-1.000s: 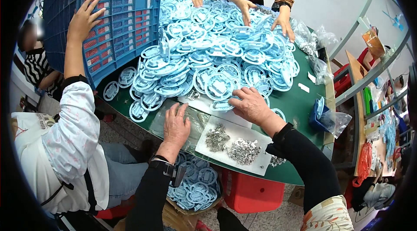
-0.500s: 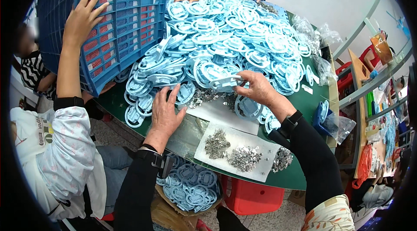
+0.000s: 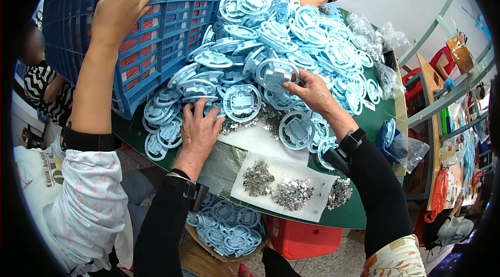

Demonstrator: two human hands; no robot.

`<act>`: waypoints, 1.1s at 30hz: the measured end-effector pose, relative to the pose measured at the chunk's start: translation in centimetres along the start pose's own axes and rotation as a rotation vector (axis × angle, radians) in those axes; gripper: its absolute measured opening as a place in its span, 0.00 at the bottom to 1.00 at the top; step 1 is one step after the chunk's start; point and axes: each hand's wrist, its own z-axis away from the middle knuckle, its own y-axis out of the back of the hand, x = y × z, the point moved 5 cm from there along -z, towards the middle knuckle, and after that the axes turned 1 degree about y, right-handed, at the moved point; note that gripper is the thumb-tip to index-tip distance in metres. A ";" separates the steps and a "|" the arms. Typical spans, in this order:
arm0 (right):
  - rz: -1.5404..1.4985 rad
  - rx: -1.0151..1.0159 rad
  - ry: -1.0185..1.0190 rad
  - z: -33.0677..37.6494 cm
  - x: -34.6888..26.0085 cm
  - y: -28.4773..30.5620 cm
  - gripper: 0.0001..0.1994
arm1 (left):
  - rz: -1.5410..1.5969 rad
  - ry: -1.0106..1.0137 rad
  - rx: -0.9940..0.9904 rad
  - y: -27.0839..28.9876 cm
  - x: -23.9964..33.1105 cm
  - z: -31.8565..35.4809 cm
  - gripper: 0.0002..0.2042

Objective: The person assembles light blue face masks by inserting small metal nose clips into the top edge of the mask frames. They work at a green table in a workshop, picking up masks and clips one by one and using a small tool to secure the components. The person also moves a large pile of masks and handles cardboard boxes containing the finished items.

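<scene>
Since half a second ago, the light-blue round openwork plastic piece (image 3: 275,76) has risen and tipped to face the camera, and the blue plastic lattice crate (image 3: 156,32) has shifted rightward over the heap of similar light-blue pieces (image 3: 317,32). The piece is at the heap's near side, pinched between the right hand's (image 3: 315,95) thumb and fingers; its far rim overlaps others, so contact there is unclear. The left hand (image 3: 199,134) has its fingers parted wide, fingertips against pieces at the heap's near-left edge. The crate's top is cut off, and it hides the heap's far-left side. The blue-shirted person across the table has left view; the other co-worker's hands are partly hidden.
</scene>
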 end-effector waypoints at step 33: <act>0.338 0.166 -0.097 -1.5 3.2 6.0 0.23 | 0.010 0.168 0.024 -2.6 -4.4 -7.3 0.11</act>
